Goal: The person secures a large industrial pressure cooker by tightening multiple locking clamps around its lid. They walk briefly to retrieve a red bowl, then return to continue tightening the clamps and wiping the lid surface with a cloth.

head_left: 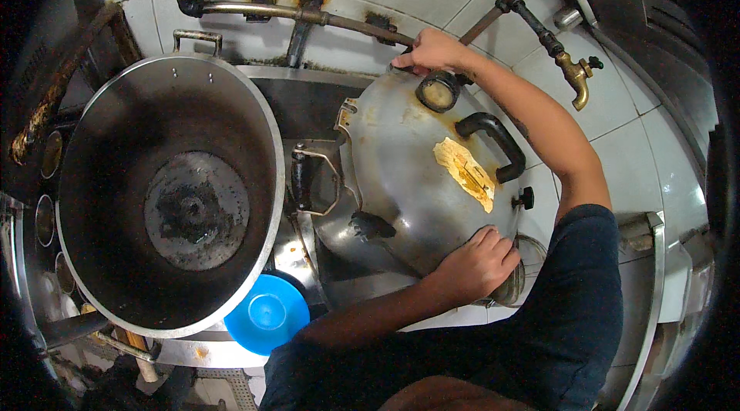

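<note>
- Risk, as judged: the big metal lid (420,180) stood tilted on edge, held only at two points of its rim; a slip at either point could have let it slide down against the large pot (166,187) to its left, or drop toward the blue bowl (267,312) below and left of it; the bare, shiny metal looked likely to be slick.
- Risk, as judged: the brass tap (576,76), up and to the right of the lid, hung close to the right forearm; a swing of the lid might have knocked arm or rim against it or against the rusty pipe (308,14) along the wall above the lid.
- Left hand (478,261) lay on the lid's lower rim, fingers together and curled over the edge, pressed on the metal.
- Right hand (432,50) was at the lid's upper rim, fingers bent and closed on the edge near the round gauge (439,90); exact grip partly hidden.
- Lid's place: right of the large pot, leaning over the steel counter (308,103), below the tiled wall.
- Lid's look: domed, dull silver, scuffed; a black curved handle (493,145) on its right part; a torn yellow sticker (465,172) beside the handle; a small black knob (525,198) below the handle; dark stains near its lower left.
</note>
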### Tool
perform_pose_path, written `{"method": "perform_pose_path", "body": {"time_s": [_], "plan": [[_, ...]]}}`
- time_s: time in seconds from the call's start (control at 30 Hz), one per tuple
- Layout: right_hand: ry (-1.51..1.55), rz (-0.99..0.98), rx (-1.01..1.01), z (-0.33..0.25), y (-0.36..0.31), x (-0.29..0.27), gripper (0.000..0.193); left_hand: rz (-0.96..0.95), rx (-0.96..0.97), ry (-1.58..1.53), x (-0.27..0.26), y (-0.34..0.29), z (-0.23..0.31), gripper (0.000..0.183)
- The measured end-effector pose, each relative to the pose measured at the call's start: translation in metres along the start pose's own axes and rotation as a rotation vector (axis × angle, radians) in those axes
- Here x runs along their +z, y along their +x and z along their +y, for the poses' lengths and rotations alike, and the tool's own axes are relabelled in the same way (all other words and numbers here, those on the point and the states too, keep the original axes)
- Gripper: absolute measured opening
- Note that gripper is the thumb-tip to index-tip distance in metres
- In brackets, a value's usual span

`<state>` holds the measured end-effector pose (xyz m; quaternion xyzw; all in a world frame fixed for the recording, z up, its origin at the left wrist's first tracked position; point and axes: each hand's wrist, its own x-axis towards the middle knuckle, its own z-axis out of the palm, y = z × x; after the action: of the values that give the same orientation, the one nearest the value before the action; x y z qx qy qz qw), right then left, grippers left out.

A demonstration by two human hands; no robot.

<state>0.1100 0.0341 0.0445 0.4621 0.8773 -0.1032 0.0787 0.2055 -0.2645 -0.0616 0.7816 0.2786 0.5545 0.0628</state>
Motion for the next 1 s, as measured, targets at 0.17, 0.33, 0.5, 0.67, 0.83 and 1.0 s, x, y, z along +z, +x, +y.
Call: {"method": "perform_pose_path", "body": {"time_s": [0.17,0.33,0.5,0.67,0.83,1.0], "plan": [[-0.035,-0.043,-0.171,0.011,0.008,0.004,0.021,-0.016,-0.012,0.007,0.001,-0.001,0.001,0.030],[-0.435,0.003,-0.553,0.024,0.011,-0.002,0.036,-0.033,-0.013,0.012,-0.001,0.000,0.001,0.029],[-0.550,0.085,-0.858,0.037,0.021,-0.001,0.033,0.005,-0.003,0.014,0.001,0.000,0.001,0.029],[-0.562,0.015,-0.786,0.022,0.007,-0.009,0.026,-0.011,-0.007,0.030,-0.001,0.000,0.001,0.029],[-0.513,0.088,-0.510,0.012,0.005,-0.001,0.036,0.003,-0.001,0.021,-0.001,0.000,0.001,0.029],[-0.384,0.084,-0.342,0.010,0.012,0.005,0.043,0.024,0.011,0.015,0.001,-0.002,0.001,0.028]]}}
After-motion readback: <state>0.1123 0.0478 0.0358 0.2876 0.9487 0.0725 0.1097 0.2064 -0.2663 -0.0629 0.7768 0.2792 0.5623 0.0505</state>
